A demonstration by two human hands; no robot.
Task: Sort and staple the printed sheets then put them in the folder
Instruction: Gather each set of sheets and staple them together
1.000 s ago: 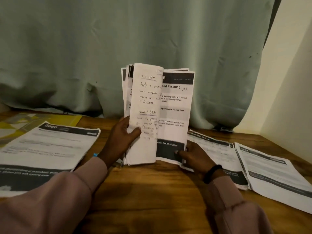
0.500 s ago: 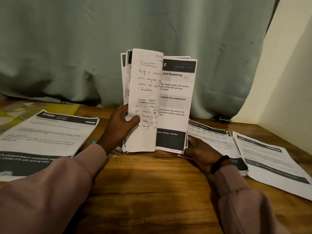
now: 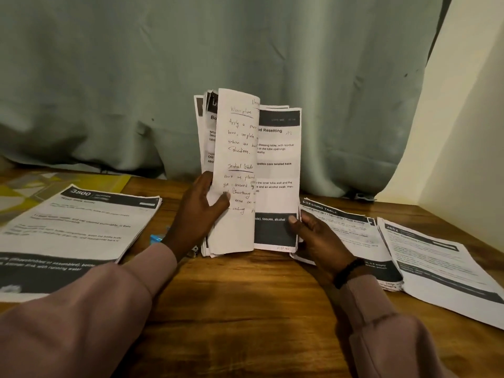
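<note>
Upright at the middle of the worktop [image 3: 245, 309], near the curtain [image 3: 163, 77], stands the stack [image 3: 278, 173] of printed sheets, its bottom edge resting on the wood. My left hand [image 3: 196, 214] grips its left side: the thumb presses on a handwritten sheet [image 3: 237, 173] that is bowed forward and curls over the rest, and the other fingers are hidden behind the paper. My right hand [image 3: 319, 238] pinches the lower right corner of the front printed page, thumb on the dark band at its foot, fingers curled behind it. That page shows a black header and the words "Resetting" and "tissues, alcohol".

Flat on the worktop to my left lies a pile [image 3: 79, 225] headed "3800", its near edge under my left sleeve [image 3: 81, 317]. Beyond it a yellow patterned thing [image 3: 24, 192] lies partly under that pile; I cannot tell whether it is the folder. Just beside my left wrist a small blue thing [image 3: 156, 237] peeks out, too hidden to name. To my right lie two more piles, touching at the edges: one headed "DRESSING TABLE" [image 3: 351, 230], just behind my right hand, and one headed "2652" [image 3: 436, 266] further right, near the cream wall [image 3: 469, 132]. A dark band [image 3: 347, 271] circles my right wrist.
</note>
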